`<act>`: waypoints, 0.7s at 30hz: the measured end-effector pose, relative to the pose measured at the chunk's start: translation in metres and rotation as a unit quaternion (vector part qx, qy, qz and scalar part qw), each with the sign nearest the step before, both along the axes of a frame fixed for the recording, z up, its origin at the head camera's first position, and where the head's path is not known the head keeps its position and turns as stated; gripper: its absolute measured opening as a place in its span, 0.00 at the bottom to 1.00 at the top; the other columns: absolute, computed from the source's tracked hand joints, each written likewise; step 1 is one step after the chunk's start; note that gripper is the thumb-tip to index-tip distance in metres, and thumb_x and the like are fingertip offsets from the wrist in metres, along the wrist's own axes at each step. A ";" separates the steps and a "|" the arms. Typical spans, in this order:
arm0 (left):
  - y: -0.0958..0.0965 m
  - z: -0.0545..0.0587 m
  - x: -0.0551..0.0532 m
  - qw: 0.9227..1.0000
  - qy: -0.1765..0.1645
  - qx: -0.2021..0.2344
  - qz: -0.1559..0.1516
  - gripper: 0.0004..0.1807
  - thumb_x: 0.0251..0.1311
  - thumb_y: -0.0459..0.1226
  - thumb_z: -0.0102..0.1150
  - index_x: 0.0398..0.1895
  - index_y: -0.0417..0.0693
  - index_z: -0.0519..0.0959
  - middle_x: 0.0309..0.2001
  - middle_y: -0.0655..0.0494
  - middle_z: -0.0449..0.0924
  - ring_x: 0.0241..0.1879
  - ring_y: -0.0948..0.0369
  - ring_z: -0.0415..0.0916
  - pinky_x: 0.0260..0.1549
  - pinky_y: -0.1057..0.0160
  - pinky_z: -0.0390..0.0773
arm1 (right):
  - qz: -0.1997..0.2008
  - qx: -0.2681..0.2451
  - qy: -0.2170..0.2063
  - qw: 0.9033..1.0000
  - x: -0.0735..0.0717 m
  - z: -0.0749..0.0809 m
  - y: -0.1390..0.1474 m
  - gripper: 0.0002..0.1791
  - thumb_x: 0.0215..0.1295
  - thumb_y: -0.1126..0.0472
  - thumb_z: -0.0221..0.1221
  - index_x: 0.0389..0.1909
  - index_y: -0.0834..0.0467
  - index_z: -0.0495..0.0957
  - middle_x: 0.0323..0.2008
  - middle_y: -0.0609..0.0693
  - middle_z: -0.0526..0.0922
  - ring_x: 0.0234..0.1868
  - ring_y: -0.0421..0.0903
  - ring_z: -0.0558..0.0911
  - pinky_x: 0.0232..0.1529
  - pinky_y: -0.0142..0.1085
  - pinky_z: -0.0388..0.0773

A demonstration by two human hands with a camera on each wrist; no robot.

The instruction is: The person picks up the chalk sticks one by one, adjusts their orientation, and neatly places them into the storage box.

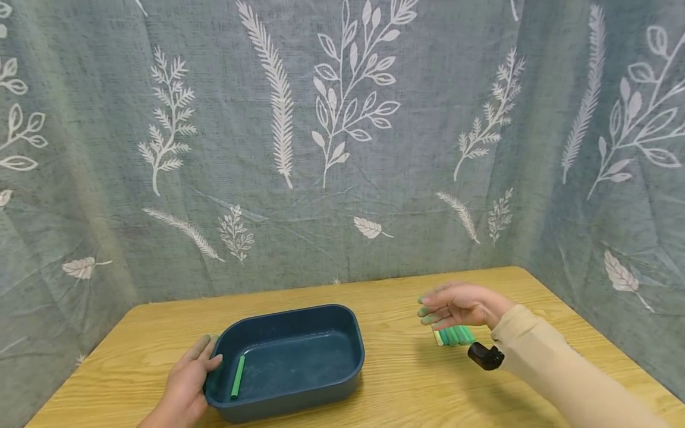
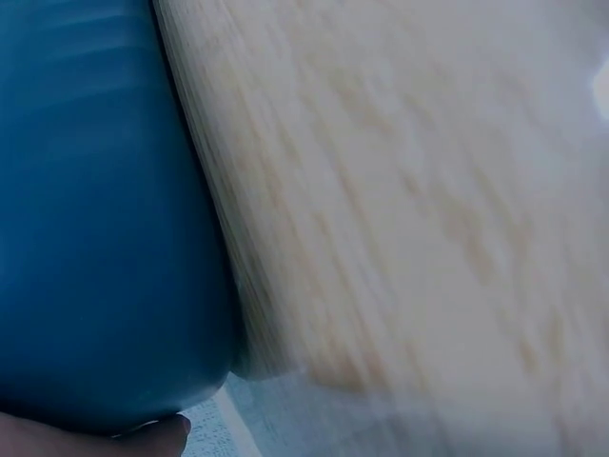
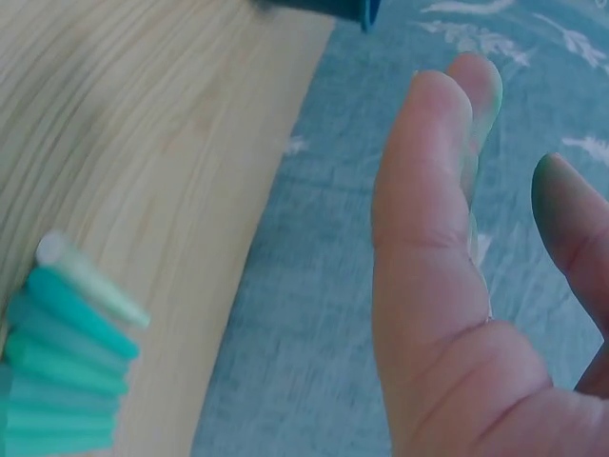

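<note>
My left hand [image 1: 184, 377] grips the left end of a dark blue tub [image 1: 302, 359], its thumb over the rim. In the left wrist view, the fingers [image 2: 95, 440] lie against the tub's outer wall [image 2: 105, 219]. One green chalk stick [image 1: 238, 377] lies inside the tub near that end. Off to the right, my right hand [image 1: 462, 303] hovers over a row of chalk sticks [image 1: 453, 336], holding nothing, its fingers extended and their tips dusted green. Seen from the right wrist, the row [image 3: 67, 371] holds several green and teal sticks and a pale one.
Everything stands on a wooden table [image 1: 396, 368] with rounded back corners. A grey-green curtain [image 1: 417, 238] with white leaf prints hangs behind and at both sides. A small black device [image 1: 486, 356] is attached at the right wrist, by the beige sleeve [image 1: 567, 362].
</note>
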State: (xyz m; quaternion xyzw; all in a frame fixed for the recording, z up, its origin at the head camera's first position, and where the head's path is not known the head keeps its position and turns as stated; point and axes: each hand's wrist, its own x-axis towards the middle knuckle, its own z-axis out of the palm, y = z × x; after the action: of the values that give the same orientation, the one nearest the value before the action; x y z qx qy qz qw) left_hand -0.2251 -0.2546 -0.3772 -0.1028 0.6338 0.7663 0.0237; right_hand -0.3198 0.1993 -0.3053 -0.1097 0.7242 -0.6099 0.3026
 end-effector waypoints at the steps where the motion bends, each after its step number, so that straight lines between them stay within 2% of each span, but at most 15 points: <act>1: 0.001 0.000 0.000 1.000 0.000 -0.002 0.001 0.36 0.76 0.28 0.29 0.73 0.45 0.21 0.74 0.48 0.18 0.72 0.46 0.18 0.72 0.51 0.46 | -0.006 0.000 0.001 1.000 0.000 0.000 0.004 0.34 0.73 0.64 0.50 0.69 0.79 0.47 0.43 0.55 0.79 0.42 0.45 0.83 0.48 0.40 0.82; 6: 0.004 0.001 -0.001 1.000 0.001 -0.004 0.008 0.36 0.76 0.28 0.31 0.73 0.45 0.23 0.74 0.47 0.20 0.72 0.46 0.17 0.72 0.49 0.43 | -0.014 0.003 0.006 1.000 0.002 0.001 0.020 0.35 0.74 0.63 0.50 0.69 0.80 0.45 0.44 0.56 0.79 0.42 0.46 0.83 0.48 0.40 0.82; 11: 0.003 0.002 0.000 1.000 0.002 -0.010 0.006 0.35 0.76 0.28 0.30 0.73 0.45 0.23 0.74 0.48 0.20 0.72 0.46 0.18 0.72 0.49 0.44 | -0.021 0.008 0.009 1.000 0.001 -0.001 0.032 0.36 0.74 0.62 0.50 0.69 0.81 0.43 0.46 0.57 0.78 0.44 0.47 0.83 0.51 0.44 0.81; 16: 0.000 0.005 0.001 1.000 -0.004 -0.005 0.008 0.35 0.76 0.29 0.29 0.73 0.47 0.22 0.74 0.50 0.19 0.72 0.46 0.17 0.72 0.50 0.45 | -0.031 0.012 0.013 0.999 -0.001 -0.002 0.042 0.35 0.74 0.62 0.50 0.68 0.80 0.46 0.42 0.54 0.80 0.43 0.45 0.83 0.51 0.43 0.81; 21: 0.001 0.007 0.000 1.000 -0.003 -0.001 0.010 0.35 0.76 0.29 0.29 0.73 0.48 0.21 0.74 0.50 0.19 0.72 0.47 0.18 0.72 0.51 0.45 | -0.037 0.007 0.014 0.999 -0.006 -0.002 0.053 0.30 0.74 0.63 0.49 0.65 0.80 0.52 0.37 0.50 0.82 0.39 0.43 0.84 0.46 0.40 0.83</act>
State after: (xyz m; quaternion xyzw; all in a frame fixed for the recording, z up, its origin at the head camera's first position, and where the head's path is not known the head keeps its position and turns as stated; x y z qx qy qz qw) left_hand -0.2250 -0.2536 -0.3704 -0.1113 0.6332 0.7657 0.0184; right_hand -0.3254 0.2519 -0.3075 -0.0887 0.7363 -0.6139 0.2704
